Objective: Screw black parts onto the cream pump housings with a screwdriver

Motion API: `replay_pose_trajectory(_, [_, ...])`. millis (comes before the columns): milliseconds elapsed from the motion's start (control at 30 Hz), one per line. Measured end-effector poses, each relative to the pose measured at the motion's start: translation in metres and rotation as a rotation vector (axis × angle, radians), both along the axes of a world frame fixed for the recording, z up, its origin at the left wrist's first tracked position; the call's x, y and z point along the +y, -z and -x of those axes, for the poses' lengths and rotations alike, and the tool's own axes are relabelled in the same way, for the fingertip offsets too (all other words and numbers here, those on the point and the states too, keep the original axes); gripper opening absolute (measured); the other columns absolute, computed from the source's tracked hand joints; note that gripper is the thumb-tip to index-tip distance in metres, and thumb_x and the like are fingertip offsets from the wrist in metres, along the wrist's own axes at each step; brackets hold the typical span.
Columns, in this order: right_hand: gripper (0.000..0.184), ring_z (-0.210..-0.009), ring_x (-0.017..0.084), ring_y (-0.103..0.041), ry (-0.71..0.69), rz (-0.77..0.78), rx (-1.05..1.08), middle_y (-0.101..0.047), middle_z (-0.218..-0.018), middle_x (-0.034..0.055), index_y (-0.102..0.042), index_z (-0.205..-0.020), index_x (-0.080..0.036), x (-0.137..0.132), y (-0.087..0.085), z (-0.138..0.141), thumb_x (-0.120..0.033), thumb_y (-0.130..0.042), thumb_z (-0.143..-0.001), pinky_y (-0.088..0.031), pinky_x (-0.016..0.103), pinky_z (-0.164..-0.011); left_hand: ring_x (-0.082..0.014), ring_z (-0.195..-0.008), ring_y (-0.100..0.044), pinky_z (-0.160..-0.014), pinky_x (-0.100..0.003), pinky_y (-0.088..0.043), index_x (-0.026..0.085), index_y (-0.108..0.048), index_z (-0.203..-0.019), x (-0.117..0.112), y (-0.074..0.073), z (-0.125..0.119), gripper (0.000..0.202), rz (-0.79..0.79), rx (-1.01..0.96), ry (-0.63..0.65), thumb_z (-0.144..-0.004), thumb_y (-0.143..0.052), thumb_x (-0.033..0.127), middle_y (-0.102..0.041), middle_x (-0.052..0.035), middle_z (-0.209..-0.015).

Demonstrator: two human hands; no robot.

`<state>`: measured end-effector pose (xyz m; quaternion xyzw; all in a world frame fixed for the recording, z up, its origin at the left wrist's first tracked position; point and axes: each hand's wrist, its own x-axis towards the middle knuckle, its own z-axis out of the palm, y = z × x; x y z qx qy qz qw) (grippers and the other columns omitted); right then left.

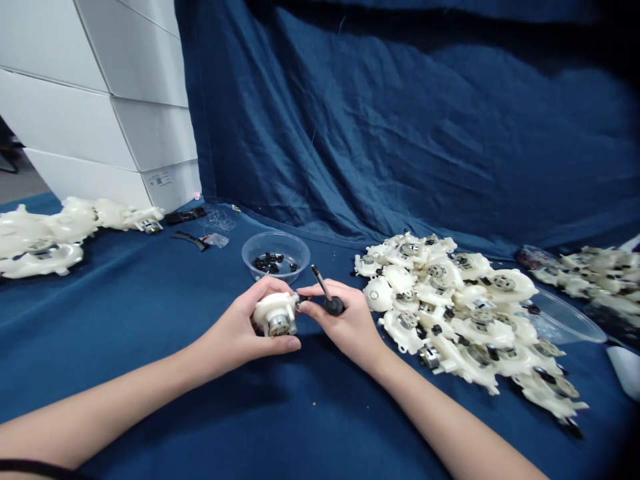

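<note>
Left hand (235, 327) is closed around a white plastic gearbox housing (275, 310), metal motor can (279, 325) facing out, apparently to keep it steady, above the blue cloth tabletop (150, 393) near mid-front. Right hand (347, 320) has a black-handled screwdriver (333, 305) tucked against the palm, shaft up and clear of the work, leaving the fingertips (305, 308) free at the housing's side. Clear bowl (276, 235) of small black parts (267, 264) sits just behind, within easy reach.
</note>
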<state>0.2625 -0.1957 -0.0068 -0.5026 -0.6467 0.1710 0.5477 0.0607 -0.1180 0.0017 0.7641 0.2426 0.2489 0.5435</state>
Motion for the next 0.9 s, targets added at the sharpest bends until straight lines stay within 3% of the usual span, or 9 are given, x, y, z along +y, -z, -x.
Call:
replay_pose_trajectory(200, [0.014,-0.084,0.015,-0.07,0.009,-0.054,-0.039,-0.077,-0.093,0.002,-0.08,-0.106,-0.022,-0.001,0.002,0.001,-0.021,-0.075,-0.092,-0.055,0.028,-0.079,-0.0135,-0.084,-0.058,-0.074,-0.025,-0.048,0.025,-0.054,-0.118,0.001,0.001,0.003,0.06,0.009,0.001,0.054,-0.071,-0.089,0.043,-0.062,0.0003,-0.104])
replay_pose_trajectory(267, [0.017,-0.087,0.016,-0.071,0.009,-0.074,-0.049,-0.076,-0.096,0.0027,-0.079,-0.108,-0.022,-0.001,0.004,0.002,-0.018,-0.074,-0.092,-0.056,0.029,-0.08,-0.0149,-0.087,-0.06,-0.076,-0.026,-0.049,0.024,-0.056,-0.116,0.001,0.001,0.003,0.051,0.068,-0.028,0.068,-0.079,-0.082,0.047,-0.064,-0.0011,-0.104])
replay_pose_trajectory(367, [0.023,-0.092,0.017,-0.071,-0.031,-0.106,-0.071,-0.076,-0.102,0.0037,-0.077,-0.113,-0.023,-0.003,0.005,0.005,-0.013,-0.07,-0.093,-0.057,0.03,-0.083,-0.0147,-0.083,-0.061,-0.074,-0.026,-0.048,0.02,-0.057,-0.098,0.003,0.004,0.0,0.033,0.147,-0.108,0.06,-0.094,-0.061,0.053,-0.065,-0.0027,-0.095])
replay_pose_trajectory(433, [0.027,-0.094,0.017,-0.071,-0.057,-0.133,-0.096,-0.076,-0.104,0.0042,-0.076,-0.116,-0.023,-0.004,0.006,0.007,-0.01,-0.068,-0.094,-0.057,0.03,-0.084,-0.0145,-0.082,-0.06,-0.073,-0.026,-0.046,0.02,-0.053,-0.091,0.006,0.007,-0.002,0.032,0.166,-0.154,0.045,-0.095,-0.06,0.051,-0.066,-0.0028,-0.092])
replay_pose_trajectory(533, [0.028,-0.095,0.017,-0.071,-0.07,-0.16,-0.142,-0.076,-0.105,0.0054,-0.075,-0.117,-0.022,-0.004,0.008,0.009,-0.008,-0.067,-0.094,-0.056,0.03,-0.084,-0.0149,-0.086,-0.061,-0.077,-0.027,-0.045,0.023,-0.051,-0.104,0.008,0.011,-0.003,0.027,0.196,-0.116,0.059,-0.094,-0.064,0.044,-0.069,-0.0016,-0.096])
replay_pose_trajectory(600, [0.029,-0.092,0.016,-0.071,-0.066,-0.171,-0.17,-0.075,-0.103,0.0057,-0.076,-0.117,-0.021,-0.005,0.01,0.01,-0.006,-0.065,-0.094,-0.056,0.03,-0.081,-0.0155,-0.09,-0.061,-0.081,-0.027,-0.044,0.023,-0.053,-0.11,0.007,0.011,-0.002,0.025,0.155,-0.031,0.086,-0.098,-0.057,0.044,-0.07,-0.0018,-0.101])
replay_pose_trajectory(700, [0.033,-0.086,0.015,-0.069,-0.041,-0.186,-0.204,-0.072,-0.099,0.0056,-0.076,-0.117,-0.021,-0.007,0.013,0.012,-0.004,-0.062,-0.093,-0.056,0.028,-0.076,-0.0141,-0.084,-0.056,-0.076,-0.026,-0.041,0.021,-0.057,-0.099,0.003,0.007,0.001,0.032,0.022,0.085,0.093,-0.102,-0.045,0.049,-0.066,-0.0005,-0.093])
replay_pose_trajectory(800, [0.033,-0.083,0.014,-0.068,-0.028,-0.184,-0.236,-0.069,-0.099,0.0049,-0.077,-0.115,-0.023,-0.009,0.015,0.015,-0.004,-0.062,-0.092,-0.055,0.027,-0.074,-0.0113,-0.069,-0.047,-0.066,-0.024,-0.037,0.02,-0.056,-0.091,0.0,0.004,0.003,0.037,-0.052,0.137,0.082,-0.102,-0.043,0.053,-0.055,0.0032,-0.077])
replay_pose_trajectory(900, [0.029,-0.086,0.015,-0.067,-0.045,-0.167,-0.211,-0.07,-0.099,0.0045,-0.075,-0.114,-0.024,-0.008,0.015,0.02,-0.008,-0.063,-0.093,-0.054,0.028,-0.076,-0.0115,-0.072,-0.05,-0.068,-0.024,-0.038,0.019,-0.059,-0.091,0.004,0.005,0.002,0.037,-0.051,0.104,0.102,-0.1,-0.047,0.052,-0.058,0.0019,-0.079])
